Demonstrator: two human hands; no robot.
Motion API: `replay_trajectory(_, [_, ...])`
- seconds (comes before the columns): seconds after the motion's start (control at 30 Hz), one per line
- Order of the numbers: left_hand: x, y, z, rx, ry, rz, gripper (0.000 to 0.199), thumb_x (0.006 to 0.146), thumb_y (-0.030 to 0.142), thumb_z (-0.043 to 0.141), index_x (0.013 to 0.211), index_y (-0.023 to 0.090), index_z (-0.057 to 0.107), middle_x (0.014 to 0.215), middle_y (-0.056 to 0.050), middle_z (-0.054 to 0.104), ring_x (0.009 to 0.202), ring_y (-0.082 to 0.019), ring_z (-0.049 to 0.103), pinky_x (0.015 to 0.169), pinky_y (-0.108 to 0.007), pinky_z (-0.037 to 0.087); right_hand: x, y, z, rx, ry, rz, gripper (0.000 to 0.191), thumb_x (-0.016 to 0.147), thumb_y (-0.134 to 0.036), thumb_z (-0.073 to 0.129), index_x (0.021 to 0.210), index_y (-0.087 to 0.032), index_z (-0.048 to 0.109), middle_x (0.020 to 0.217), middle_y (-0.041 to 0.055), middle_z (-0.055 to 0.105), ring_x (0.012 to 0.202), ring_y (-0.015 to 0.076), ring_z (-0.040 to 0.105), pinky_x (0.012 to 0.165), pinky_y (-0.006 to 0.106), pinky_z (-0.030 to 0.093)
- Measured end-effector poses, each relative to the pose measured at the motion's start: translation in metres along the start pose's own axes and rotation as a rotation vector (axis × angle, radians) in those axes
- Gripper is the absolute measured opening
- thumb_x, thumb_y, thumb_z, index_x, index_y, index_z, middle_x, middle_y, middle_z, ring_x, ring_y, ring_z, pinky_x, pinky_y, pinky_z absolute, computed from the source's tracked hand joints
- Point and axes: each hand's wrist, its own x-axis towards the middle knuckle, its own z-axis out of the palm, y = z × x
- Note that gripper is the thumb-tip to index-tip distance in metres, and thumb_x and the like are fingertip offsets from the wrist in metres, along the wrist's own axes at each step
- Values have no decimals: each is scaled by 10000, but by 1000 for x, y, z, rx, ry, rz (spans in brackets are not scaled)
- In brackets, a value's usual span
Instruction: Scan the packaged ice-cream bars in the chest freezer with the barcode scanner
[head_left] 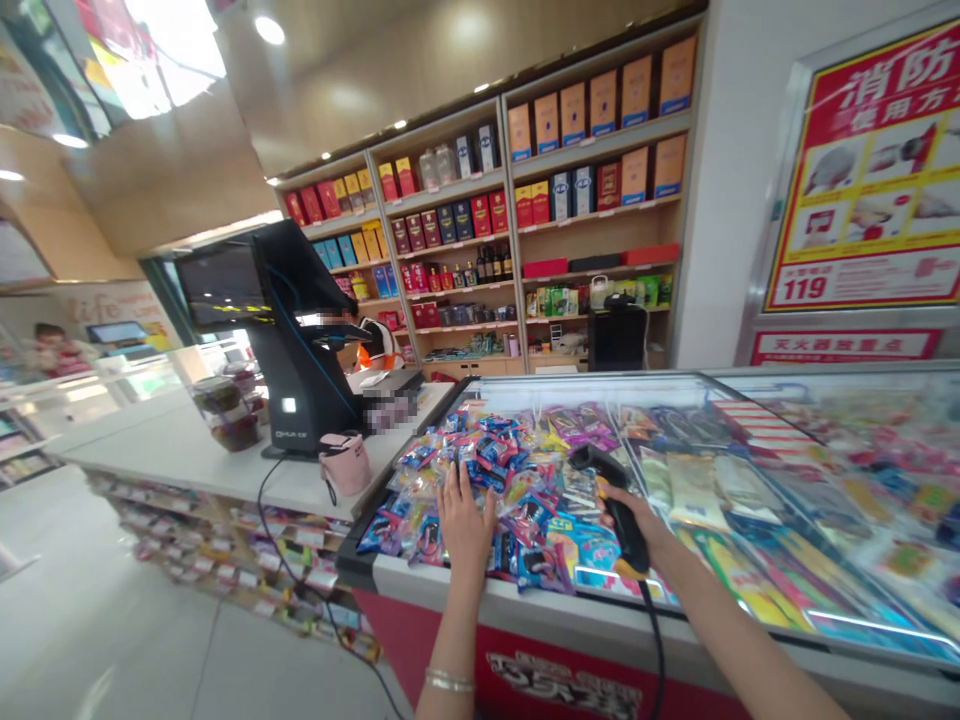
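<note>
My left hand (463,515) lies over a heap of small blue-and-red wrapped snack packets (529,510), fingers stretched out and pointing away from me. Whether any packet sits under the palm is hidden. My right hand (637,515) is wrapped round the handle of a black barcode scanner (628,535). The scanner's head points left, above the packets, and its cable hangs down over the front edge. Packets and scanner are on or over the glass top of a display freezer (469,592), through which colourful packaged goods show.
Left of the freezer is a white counter (165,430) with a black checkout terminal (300,340), a pink pouch (345,463) and a lidded jar (229,412). A person (379,345) is behind the terminal. Shelves (450,245) of boxes line the back wall. A black cable (300,580) hangs below the counter.
</note>
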Motion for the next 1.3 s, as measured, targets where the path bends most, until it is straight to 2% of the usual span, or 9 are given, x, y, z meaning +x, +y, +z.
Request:
replay_trajectory(0.47, [2,-1,-3,-37,25,-31,560,907,388,405,1418,171,329,1392,-145,440,1246,-280,443,1042,-462,355,-3,-3,5,8,12,-18,131,694,-244,685,669,-156,591,536,-11,569,398,69,489,404,178,426])
replay_trajectory(0.8, [3,-4,0,-60,52,-20,543,912,382,382,1402,151,347,1358,-172,469,1216,-292,469,995,-469,393,-3,-3,5,23,42,-12,132,680,-236,695,658,-147,600,520,-8,560,392,67,487,380,167,405])
replay_trajectory(0.97, [8,-2,-6,-123,93,-56,525,910,377,380,1378,137,380,1353,-181,467,1244,-297,444,1017,-471,371,-9,-9,-1,28,66,-86,180,651,-271,719,639,-153,584,517,-13,562,389,69,489,378,174,402])
replay_trajectory(1.07, [18,12,-11,-179,137,-99,518,910,382,375,1361,129,401,1351,-181,467,1259,-302,426,1036,-480,344,-19,-24,-18,-14,96,-149,194,624,-279,735,654,-151,592,521,-15,573,385,74,494,394,188,420])
replay_trajectory(1.13, [24,31,-13,-226,157,-110,516,915,381,362,1356,117,403,1341,-187,473,1262,-301,422,1042,-480,335,-30,-39,-35,-70,139,-184,202,617,-276,744,665,-143,600,528,-10,583,386,79,504,400,197,430])
replay_trajectory(1.2, [30,58,-13,-285,154,-90,509,920,377,352,1355,117,399,1341,-185,473,1264,-291,418,1048,-476,329,-44,-56,-56,-106,203,-223,206,615,-267,752,671,-138,601,533,-8,590,387,83,512,395,199,431])
replay_trajectory(1.3, [30,112,-4,-402,97,5,482,925,356,343,1356,147,387,1356,-164,461,1276,-267,404,1062,-464,317,-69,-82,-90,-120,305,-284,204,622,-256,754,683,-134,602,529,-6,592,383,86,517,388,201,436])
